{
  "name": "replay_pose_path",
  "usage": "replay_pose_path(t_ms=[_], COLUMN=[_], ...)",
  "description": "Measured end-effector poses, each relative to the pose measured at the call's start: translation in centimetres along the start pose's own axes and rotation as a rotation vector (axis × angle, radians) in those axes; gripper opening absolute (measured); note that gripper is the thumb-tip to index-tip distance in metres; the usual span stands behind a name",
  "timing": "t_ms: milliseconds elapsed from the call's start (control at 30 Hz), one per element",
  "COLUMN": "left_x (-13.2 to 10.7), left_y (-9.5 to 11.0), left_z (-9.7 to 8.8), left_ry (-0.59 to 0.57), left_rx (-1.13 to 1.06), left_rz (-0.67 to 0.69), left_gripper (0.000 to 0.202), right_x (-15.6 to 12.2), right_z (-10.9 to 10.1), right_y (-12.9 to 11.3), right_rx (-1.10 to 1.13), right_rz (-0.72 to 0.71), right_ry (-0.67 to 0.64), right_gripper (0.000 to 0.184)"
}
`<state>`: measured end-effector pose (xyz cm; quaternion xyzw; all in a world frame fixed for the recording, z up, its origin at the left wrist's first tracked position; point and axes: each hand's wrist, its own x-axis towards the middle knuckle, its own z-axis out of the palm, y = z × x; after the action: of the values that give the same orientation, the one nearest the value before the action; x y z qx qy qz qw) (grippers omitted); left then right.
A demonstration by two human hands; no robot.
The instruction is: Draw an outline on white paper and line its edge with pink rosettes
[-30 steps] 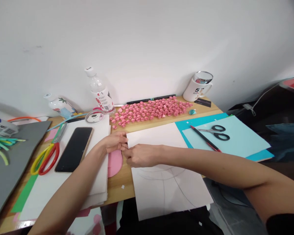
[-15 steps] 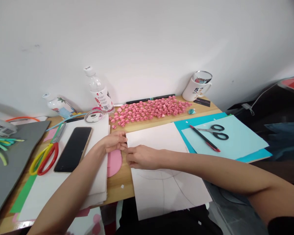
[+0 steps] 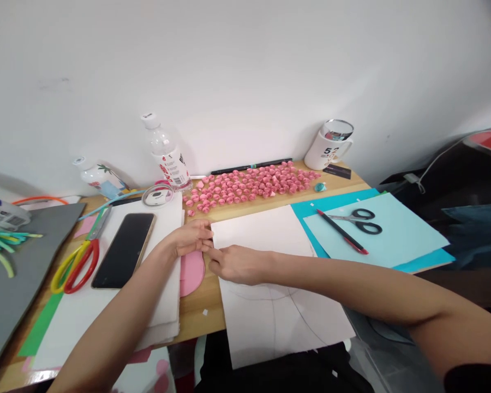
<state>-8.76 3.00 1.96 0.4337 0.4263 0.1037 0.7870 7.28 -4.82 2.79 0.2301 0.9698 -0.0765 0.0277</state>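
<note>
A large white paper sheet (image 3: 265, 322) with curved pencil lines lies partly on the table and overhangs its front edge. My left hand (image 3: 191, 238) is at the sheet's upper left edge, its fingers curled together. Across the sheet, my right hand (image 3: 238, 265) reaches over to meet it, with bent fingers and the fingertips touching or nearly touching the left ones. Whatever lies between the fingers is too small or hidden to make out. Under and beside the left wrist is a pink paper piece (image 3: 192, 274). Behind the hands spread many small pink paper coils (image 3: 253, 183).
To the right, black-handled scissors (image 3: 362, 219) and a pen (image 3: 341, 232) lie on blue paper (image 3: 409, 232). At left are a phone (image 3: 125, 251), red-and-yellow scissors (image 3: 79, 262) and a paper stack (image 3: 163, 305). A bottle (image 3: 169, 158) and a mug (image 3: 325, 150) stand by the wall.
My right hand's fingers have shifted slightly, the index now stretching toward the left fingertips. My left hand and the sheet are almost unmoved.
</note>
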Motion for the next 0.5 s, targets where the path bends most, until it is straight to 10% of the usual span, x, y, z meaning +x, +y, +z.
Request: replay_pose_path(t_ms=[267, 500], left_x=[-0.8, -0.9], left_y=[0.7, 0.8], left_z=[0.3, 1.0], left_ry=[-0.089, 0.023], left_rx=[0.016, 0.110], left_rz=[0.167, 0.443], left_gripper=[0.030, 0.024], right_x=[-2.6, -4.7], right_z=[-1.1, -1.4], right_y=[2.3, 1.7], right_rx=[0.160, 0.210], right_rz=[0.641, 0.660], right_ry=[0.477, 0.797], right_gripper=[0.022, 0.010])
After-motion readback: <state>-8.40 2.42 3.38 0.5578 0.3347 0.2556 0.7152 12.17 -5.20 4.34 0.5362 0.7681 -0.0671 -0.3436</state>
